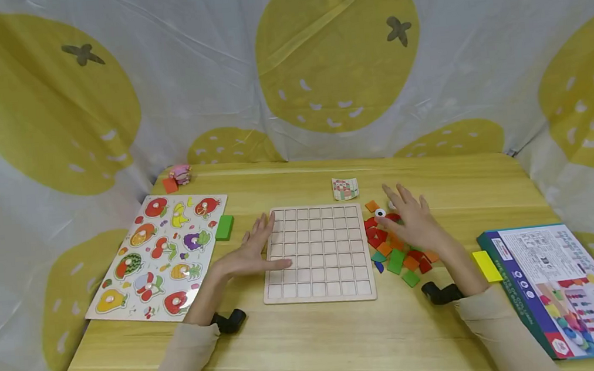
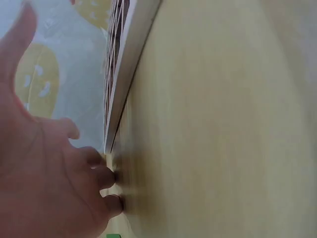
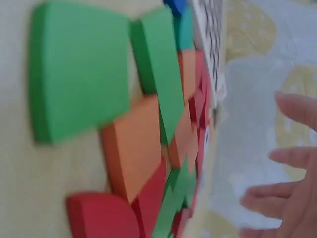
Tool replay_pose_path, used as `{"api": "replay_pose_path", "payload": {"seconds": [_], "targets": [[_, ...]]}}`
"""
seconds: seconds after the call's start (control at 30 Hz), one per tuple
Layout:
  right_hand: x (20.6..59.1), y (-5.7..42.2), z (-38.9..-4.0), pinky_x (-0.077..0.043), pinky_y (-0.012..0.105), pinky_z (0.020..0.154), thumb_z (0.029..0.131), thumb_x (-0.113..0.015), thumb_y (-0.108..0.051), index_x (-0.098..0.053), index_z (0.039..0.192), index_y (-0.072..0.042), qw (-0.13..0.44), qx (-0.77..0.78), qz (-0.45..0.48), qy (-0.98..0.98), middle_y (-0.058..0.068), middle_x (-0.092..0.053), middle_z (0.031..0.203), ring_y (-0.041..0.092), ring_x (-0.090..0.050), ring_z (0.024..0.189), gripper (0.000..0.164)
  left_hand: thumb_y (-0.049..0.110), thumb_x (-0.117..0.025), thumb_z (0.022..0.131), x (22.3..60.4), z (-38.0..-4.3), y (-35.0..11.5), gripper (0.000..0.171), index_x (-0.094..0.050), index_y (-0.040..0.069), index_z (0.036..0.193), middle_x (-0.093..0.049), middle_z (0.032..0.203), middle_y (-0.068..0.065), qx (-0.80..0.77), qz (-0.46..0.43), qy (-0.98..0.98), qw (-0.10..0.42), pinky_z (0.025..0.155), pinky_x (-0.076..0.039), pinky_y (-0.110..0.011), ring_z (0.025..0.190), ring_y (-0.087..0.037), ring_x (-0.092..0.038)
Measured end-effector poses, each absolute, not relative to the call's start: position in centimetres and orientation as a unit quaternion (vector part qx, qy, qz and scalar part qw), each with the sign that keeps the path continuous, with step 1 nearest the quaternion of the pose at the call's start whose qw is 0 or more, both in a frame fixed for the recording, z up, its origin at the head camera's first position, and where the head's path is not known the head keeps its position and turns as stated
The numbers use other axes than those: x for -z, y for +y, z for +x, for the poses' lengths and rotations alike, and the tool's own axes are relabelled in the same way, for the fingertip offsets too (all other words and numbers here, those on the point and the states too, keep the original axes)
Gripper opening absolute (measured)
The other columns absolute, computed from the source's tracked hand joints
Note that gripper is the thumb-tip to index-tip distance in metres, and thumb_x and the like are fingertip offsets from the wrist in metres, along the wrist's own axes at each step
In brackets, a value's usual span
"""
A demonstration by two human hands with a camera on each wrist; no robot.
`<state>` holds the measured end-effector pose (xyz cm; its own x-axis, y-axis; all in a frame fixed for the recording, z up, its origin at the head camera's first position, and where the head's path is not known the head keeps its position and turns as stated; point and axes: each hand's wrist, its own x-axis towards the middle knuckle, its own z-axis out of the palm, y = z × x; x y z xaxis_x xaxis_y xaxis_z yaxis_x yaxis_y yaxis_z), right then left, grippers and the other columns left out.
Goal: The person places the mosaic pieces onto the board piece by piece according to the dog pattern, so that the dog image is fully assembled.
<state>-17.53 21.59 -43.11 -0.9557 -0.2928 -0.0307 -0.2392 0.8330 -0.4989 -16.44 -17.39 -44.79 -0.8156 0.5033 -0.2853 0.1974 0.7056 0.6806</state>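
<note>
Two hands at a square wooden grid board and a heap of coloured pieces. The grid board point(image 1: 330, 245) lies flat at the centre of the frame on the worktop point(image 1: 343, 346), its visible cells bare. The left hand point(image 1: 247, 253) is open and holds nothing; its fingers are parted along the board's left edge, and the thumb extends over the nearest cells. In the left wrist view the thumb is raised above the rim; whether any finger touches the board cannot be told. The right hand point(image 1: 411, 219), likewise open and ungripping, has its fingers spread above the loose pieces point(image 1: 396, 261), which lie right of centre, just beside the board: red, orange, green, teal and blue, some overlapping. A white disc with a black dot point(image 1: 380, 213) lies near the heap's upper end. Upper centre: a small patterned card point(image 1: 345, 189), beyond the board. Left: a fruit puzzle board point(image 1: 95, 306), with a green block point(image 1: 225, 228) at its right edge. Upper left: a pink toy point(image 1: 180, 174) beside an orange-red square point(image 1: 170, 185). Lower right: a printed box point(image 1: 561, 298) beside a yellow block point(image 1: 487, 266).
</note>
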Motion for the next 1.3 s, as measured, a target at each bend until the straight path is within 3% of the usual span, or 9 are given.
{"api": "replay_pose_path", "payload": {"seconds": [0.07,0.13,0.17,0.23,0.37,0.53,0.7,1.3], "targets": [[43.3,22.3,-18.3,-0.032,0.064,0.109,0.096,-0.056,-0.038,-0.027,0.152,-0.009,0.069,0.300,-0.145,0.940,0.029,-0.027,0.152,0.047,-0.038,0.133,0.070,0.058,-0.078,0.070,44.9,-16.5,-17.6,0.133,0.015,0.016,0.154,0.023,0.161,-0.013,-0.315,0.208,0.894,0.240,0.120,0.009,-0.059,0.149,-0.031,0.022],[43.7,23.0,-19.0,-0.052,0.050,0.087,0.095,-0.060,-0.030,-0.042,0.145,-0.005,0.080,0.331,-0.145,0.929,0.027,-0.044,0.138,0.040,-0.056,0.108,0.058,0.054,-0.085,0.062,45.0,-16.5,-17.8,0.142,0.015,0.013,0.154,0.023,0.160,-0.015,-0.295,0.215,0.898,0.245,0.120,0.009,-0.059,0.148,-0.033,0.022],[43.9,23.2,-19.4,-0.055,0.042,0.073,0.094,-0.062,-0.028,-0.049,0.140,-0.003,0.085,0.345,-0.140,0.924,0.025,-0.051,0.126,0.034,-0.060,0.092,0.053,0.053,-0.087,0.059,45.0,-16.5,-17.8,0.145,0.014,0.012,0.154,0.023,0.160,-0.016,-0.286,0.218,0.900,0.248,0.120,0.009,-0.059,0.148,-0.034,0.022],[44.3,23.6,-19.9,-0.047,0.029,0.054,0.092,-0.066,-0.024,-0.060,0.129,-0.004,0.097,0.366,-0.117,0.918,0.018,-0.059,0.104,0.023,-0.055,0.068,0.043,0.051,-0.089,0.055,45.0,-16.5,-17.8,0.149,0.014,0.011,0.154,0.023,0.159,-0.018,-0.264,0.224,0.904,0.251,0.120,0.008,-0.058,0.148,-0.036,0.022],[44.8,24.3,-20.4,-0.031,0.023,0.042,0.085,-0.073,-0.020,-0.071,0.110,-0.006,0.123,0.399,-0.065,0.906,0.003,-0.051,0.063,0.012,-0.036,0.045,0.028,0.051,-0.091,0.050,44.8,-16.5,-17.7,0.153,0.013,0.008,0.154,0.025,0.158,-0.018,-0.239,0.237,0.907,0.254,0.120,0.008,-0.058,0.147,-0.037,0.022],[45.1,24.5,-20.7,-0.025,0.023,0.038,0.081,-0.078,-0.019,-0.074,0.103,-0.006,0.184,0.441,-0.045,0.877,-0.007,-0.033,0.046,0.010,-0.028,0.037,0.026,0.049,-0.092,0.047,44.5,-16.3,-17.6,0.156,0.013,0.004,0.153,0.025,0.158,-0.018,-0.221,0.241,0.912,0.249,0.120,0.007,-0.058,0.147,-0.038,0.022],[45.4,23.9,-20.9,-0.025,0.022,0.041,0.077,-0.081,-0.019,-0.074,0.101,-0.004,0.172,0.445,-0.061,0.877,-0.007,-0.032,0.047,0.009,-0.026,0.041,0.029,0.052,-0.090,0.047,44.6,-15.9,-17.1,0.157,0.014,0.002,0.152,0.024,0.158,-0.019,-0.188,0.236,0.923,0.240,0.120,0.006,-0.058,0.147,-0.038,0.021],[45.4,22.9,-21.2,-0.026,0.024,0.043,0.086,-0.073,-0.023,-0.070,0.105,-0.004,0.155,0.402,-0.070,0.899,-0.004,-0.032,0.054,0.011,-0.027,0.045,0.027,0.050,-0.091,0.044,44.8,-15.3,-17.4,0.159,0.016,0.002,0.151,0.026,0.158,-0.019,-0.186,0.239,0.919,0.252,0.121,0.007,-0.056,0.147,-0.036,0.022]]}}
